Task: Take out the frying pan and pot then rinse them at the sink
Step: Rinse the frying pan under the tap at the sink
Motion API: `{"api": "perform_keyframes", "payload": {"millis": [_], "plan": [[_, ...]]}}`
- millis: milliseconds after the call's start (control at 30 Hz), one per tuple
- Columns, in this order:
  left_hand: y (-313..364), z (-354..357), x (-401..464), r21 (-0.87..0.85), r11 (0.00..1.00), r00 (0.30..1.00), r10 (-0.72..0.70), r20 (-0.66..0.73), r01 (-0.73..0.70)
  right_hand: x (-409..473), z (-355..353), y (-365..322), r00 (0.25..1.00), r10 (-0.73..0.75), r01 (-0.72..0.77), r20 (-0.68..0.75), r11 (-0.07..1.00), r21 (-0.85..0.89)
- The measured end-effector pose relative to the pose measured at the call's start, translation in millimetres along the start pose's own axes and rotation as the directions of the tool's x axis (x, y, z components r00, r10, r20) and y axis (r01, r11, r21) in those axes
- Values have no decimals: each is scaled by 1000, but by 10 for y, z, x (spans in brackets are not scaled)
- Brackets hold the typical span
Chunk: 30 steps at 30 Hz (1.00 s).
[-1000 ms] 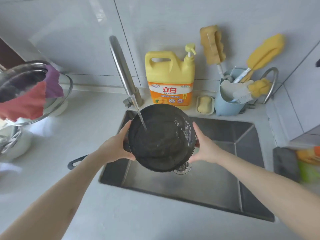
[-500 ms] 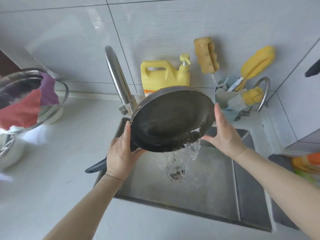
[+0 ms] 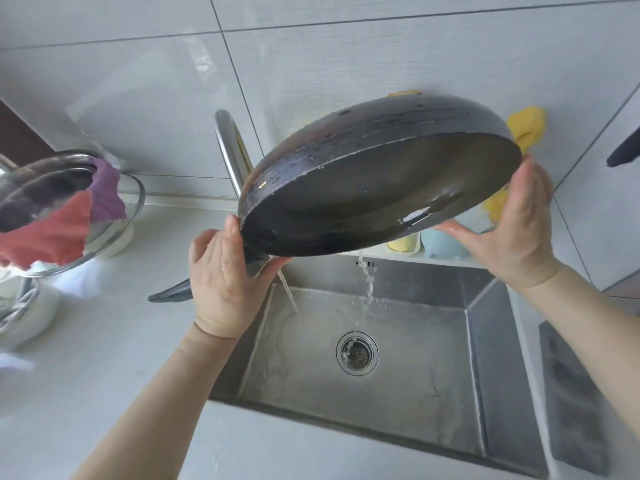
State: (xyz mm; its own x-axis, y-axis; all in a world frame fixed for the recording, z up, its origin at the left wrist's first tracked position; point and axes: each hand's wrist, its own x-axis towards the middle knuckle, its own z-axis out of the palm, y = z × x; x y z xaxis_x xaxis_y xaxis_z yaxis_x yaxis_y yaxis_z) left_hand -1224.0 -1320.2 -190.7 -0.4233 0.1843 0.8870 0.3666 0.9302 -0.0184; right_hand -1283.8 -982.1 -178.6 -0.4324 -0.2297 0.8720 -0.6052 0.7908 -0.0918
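Observation:
The black frying pan [image 3: 374,188] is held high over the steel sink [image 3: 398,382], tilted steeply so its inside faces down and toward me. Water runs off its lower rim into the basin near the drain [image 3: 356,354]. My left hand [image 3: 225,271] grips the pan's left rim where the dark handle [image 3: 171,292] sticks out to the left. My right hand [image 3: 512,230] presses flat against the right rim. The tap [image 3: 232,147] stands behind the pan, with a thin stream falling from it. No pot can be made out.
A steel bowl [image 3: 114,216] holding red and purple cloths sits on the counter at left. Yellow sponges [image 3: 526,126] and a blue holder [image 3: 440,242] are partly hidden behind the pan. A dark grey mat [image 3: 571,403] lies right of the sink.
The pan went from lying flat under the tap, filling with water, to being lifted and tipped over, pouring the water out. Both hands rose with it.

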Motion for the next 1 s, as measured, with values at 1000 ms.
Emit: {"api": "perform_keyframes", "payload": {"millis": [1000], "plan": [[-903, -180, -437, 229, 524, -296, 46, 954, 820, -899, 722, -612, 51, -10, -897, 999, 438, 50]]}}
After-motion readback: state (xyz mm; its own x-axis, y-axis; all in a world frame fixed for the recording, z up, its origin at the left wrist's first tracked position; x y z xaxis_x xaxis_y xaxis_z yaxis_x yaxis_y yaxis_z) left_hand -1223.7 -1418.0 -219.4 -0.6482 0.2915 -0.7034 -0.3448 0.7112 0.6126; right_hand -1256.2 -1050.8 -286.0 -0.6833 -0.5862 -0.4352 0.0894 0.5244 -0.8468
